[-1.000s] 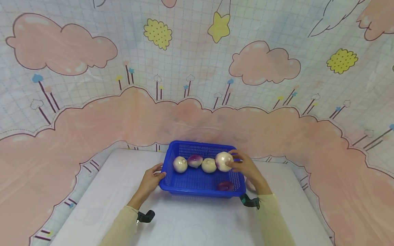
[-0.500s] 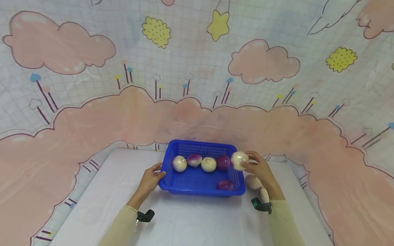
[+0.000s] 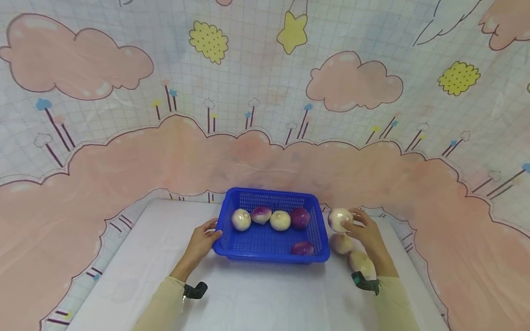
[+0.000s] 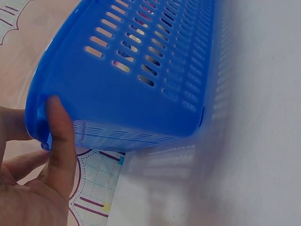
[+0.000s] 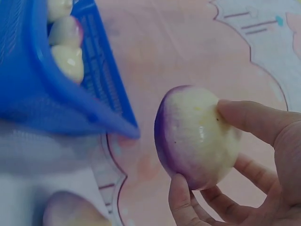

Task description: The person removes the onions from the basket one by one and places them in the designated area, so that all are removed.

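Observation:
My right hand [image 3: 367, 233] holds a white turnip with a purple side [image 3: 340, 220] just beyond the right end of the blue basket [image 3: 261, 241]. In the right wrist view, thumb and fingers pinch this turnip [image 5: 200, 136] around its pale side. The left hand [image 3: 200, 240] grips the basket's left rim; the left wrist view shows its thumb [image 4: 61, 136] against the outer wall. Inside the basket, a back row runs from a white turnip [image 3: 241, 219] on the left to a purple one [image 3: 300, 218]. Another purple turnip [image 3: 302, 248] lies near the front right corner.
Right of the basket, two pale turnips lie on the white table [image 3: 265, 299]: one close to the basket wall [image 3: 341, 244], the other nearer the right wrist [image 3: 359, 261]. A patterned cloth backdrop [image 3: 256, 161] rises behind the table.
My right hand has carried the turnip rightward from above the basket to outside its right end. This uncovers the purple turnip in the row and the two on the table. The left hand stays on the rim.

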The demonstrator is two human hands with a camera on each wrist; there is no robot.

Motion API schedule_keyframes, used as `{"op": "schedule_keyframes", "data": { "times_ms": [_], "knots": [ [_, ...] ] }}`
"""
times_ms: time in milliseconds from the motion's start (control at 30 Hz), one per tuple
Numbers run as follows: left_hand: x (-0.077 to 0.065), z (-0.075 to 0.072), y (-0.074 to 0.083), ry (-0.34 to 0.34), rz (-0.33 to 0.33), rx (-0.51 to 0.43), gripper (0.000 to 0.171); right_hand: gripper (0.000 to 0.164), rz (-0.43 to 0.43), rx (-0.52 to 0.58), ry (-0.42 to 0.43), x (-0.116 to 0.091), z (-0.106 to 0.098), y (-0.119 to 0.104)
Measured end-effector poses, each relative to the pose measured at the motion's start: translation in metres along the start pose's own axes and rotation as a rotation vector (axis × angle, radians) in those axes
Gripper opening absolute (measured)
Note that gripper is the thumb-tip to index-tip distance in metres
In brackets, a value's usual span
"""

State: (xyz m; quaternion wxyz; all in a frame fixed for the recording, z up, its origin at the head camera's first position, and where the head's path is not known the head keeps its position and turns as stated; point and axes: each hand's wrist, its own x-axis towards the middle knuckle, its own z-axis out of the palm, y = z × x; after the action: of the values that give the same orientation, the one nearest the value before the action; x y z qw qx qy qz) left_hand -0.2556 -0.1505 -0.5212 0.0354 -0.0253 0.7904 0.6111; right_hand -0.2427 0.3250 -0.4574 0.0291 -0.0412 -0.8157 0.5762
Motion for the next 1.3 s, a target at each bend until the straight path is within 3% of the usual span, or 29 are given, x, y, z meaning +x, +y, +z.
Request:
{"op": "schedule_keyframes", "data": {
  "times_ms": [200,567,1300],
  "knots": [
    [0.000,-0.001,-0.002,0.004,-0.002,0.000,0.055,0.066,0.058,-0.003,0.034,-0.003,-0.011,0.007],
    [-0.001,-0.001,-0.003,0.010,-0.017,0.002,0.055,0.068,0.135,-0.133,0.089,0.001,-0.029,0.032],
    [0.000,0.000,-0.001,0.006,-0.014,0.012,0.055,0.083,0.321,-0.166,0.162,0.007,-0.049,0.087]
  ]
}}
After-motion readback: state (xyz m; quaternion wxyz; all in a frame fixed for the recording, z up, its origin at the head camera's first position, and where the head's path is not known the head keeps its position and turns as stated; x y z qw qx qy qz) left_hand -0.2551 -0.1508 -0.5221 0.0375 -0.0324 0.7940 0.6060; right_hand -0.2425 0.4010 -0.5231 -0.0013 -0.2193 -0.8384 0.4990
